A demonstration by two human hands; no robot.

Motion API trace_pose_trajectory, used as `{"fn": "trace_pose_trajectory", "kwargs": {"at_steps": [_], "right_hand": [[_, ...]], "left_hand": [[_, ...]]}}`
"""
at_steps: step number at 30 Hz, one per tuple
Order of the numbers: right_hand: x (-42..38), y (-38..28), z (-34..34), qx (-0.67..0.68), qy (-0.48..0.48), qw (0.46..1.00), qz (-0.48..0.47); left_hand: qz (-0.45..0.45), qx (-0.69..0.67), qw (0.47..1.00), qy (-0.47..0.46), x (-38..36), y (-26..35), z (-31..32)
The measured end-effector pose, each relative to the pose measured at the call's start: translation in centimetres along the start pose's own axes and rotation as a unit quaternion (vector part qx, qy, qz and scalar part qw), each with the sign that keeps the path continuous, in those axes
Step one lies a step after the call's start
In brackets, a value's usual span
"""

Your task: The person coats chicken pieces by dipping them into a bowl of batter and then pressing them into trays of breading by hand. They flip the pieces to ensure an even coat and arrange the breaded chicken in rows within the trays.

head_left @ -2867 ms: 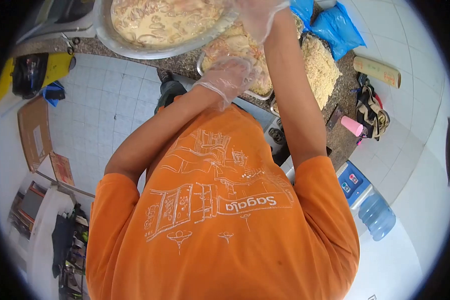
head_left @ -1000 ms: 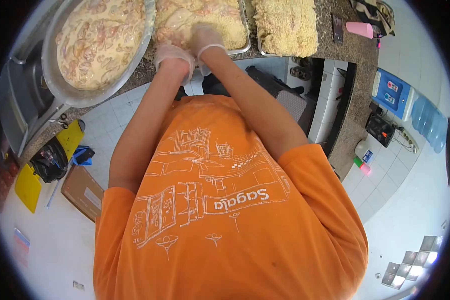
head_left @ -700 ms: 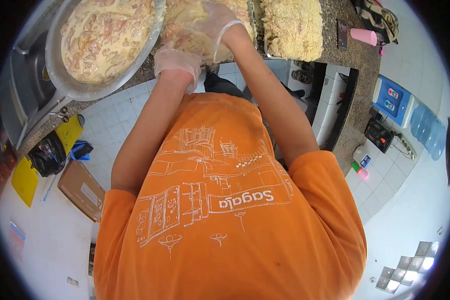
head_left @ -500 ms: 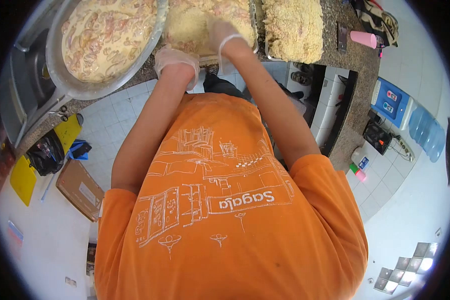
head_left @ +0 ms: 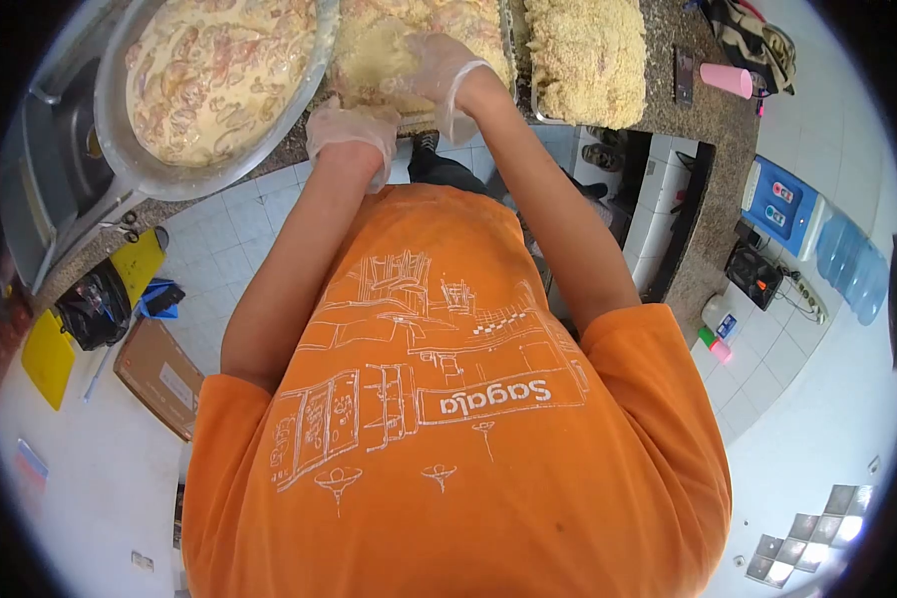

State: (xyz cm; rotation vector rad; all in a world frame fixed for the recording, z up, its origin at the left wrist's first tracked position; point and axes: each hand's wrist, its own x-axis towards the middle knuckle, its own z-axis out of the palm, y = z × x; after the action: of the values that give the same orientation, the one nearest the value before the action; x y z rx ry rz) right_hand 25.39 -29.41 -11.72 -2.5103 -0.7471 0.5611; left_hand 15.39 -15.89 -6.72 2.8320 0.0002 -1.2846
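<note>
A tray of pale crumbs (head_left: 364, 72) with coated meat pieces lies at the top middle on the counter. My right hand (head_left: 443, 72), in a clear plastic glove, is over the crumbs with its fingers stretched toward the left; a blurred patch of crumbs shows by the fingertips. At the tray's near left edge is my left hand (head_left: 351, 132), gloved too; its fingers are mostly hidden, so its grip cannot be made out. Left of the tray, a large metal pan (head_left: 107, 120) holds raw meat pieces (head_left: 219, 80) in a creamy batter.
Right of the crumb tray stands a second container heaped with crumbed pieces (head_left: 586, 60). Farther right on the granite counter (head_left: 658, 95) are a dark phone (head_left: 683, 75), a pink cup (head_left: 726, 80) and a bag (head_left: 752, 40). A metal sink (head_left: 65, 149) lies beyond the pan.
My right hand has moved slightly left and down over the crumbs, and looks less blurred now. My left hand has stayed at nearly the same place by the tray edge.
</note>
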Motion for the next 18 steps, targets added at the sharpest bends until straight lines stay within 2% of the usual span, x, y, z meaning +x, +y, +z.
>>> {"fn": "trace_pose_trajectory", "kwargs": {"at_steps": [1, 2, 4, 5, 7, 8, 10, 14, 16, 17, 18], "right_hand": [[-0.1, 0.1, 0.3, -0.025, 0.031, 0.998, -0.050], [-0.4, 0.3, 0.6, -0.025, 0.030, 0.998, -0.050], [-0.9, 0.1, 0.9, -0.076, -0.029, 0.994, 0.070], [-1.0, -0.1, 2.0, -0.074, -0.031, 0.994, 0.070], [-1.0, -0.1, 4.8, -0.237, -0.002, 0.970, 0.047], [-0.7, 0.5, 5.3, -0.237, -0.002, 0.970, 0.047], [0.5, 1.4, 5.9, -0.143, -0.005, 0.981, 0.132], [2.4, 2.6, 3.0, -0.157, -0.053, 0.983, 0.084], [1.0, -0.3, -0.3, 0.015, -0.028, 0.995, 0.092], [0.5, -1.2, -0.7, 0.015, -0.029, 0.995, 0.094], [0.3, -2.1, -1.0, 0.006, -0.006, 0.999, 0.037]], "left_hand": [[-0.054, -0.094, 0.992, 0.071, 0.3, 0.0, 0.5], [-0.054, -0.094, 0.992, 0.070, 0.8, -0.2, 1.0], [0.023, 0.039, 0.999, 0.026, 0.9, -0.6, 0.6], [0.023, 0.039, 0.999, 0.024, 0.9, -0.7, 0.6], [0.024, 0.013, 0.999, -0.023, 0.7, -0.5, -0.7], [0.024, 0.013, 0.999, -0.023, 0.6, -0.3, -1.4], [0.028, 0.053, 0.989, -0.136, 0.1, -0.1, -2.8], [0.036, 0.060, 0.990, -0.121, -0.2, -0.4, -2.7], [0.026, 0.056, 0.990, -0.125, 0.4, -0.7, -1.8], [0.028, 0.056, 0.990, -0.127, 0.7, -0.7, -0.4], [0.013, 0.038, 0.998, -0.038, 1.2, -0.8, 1.3]]}}
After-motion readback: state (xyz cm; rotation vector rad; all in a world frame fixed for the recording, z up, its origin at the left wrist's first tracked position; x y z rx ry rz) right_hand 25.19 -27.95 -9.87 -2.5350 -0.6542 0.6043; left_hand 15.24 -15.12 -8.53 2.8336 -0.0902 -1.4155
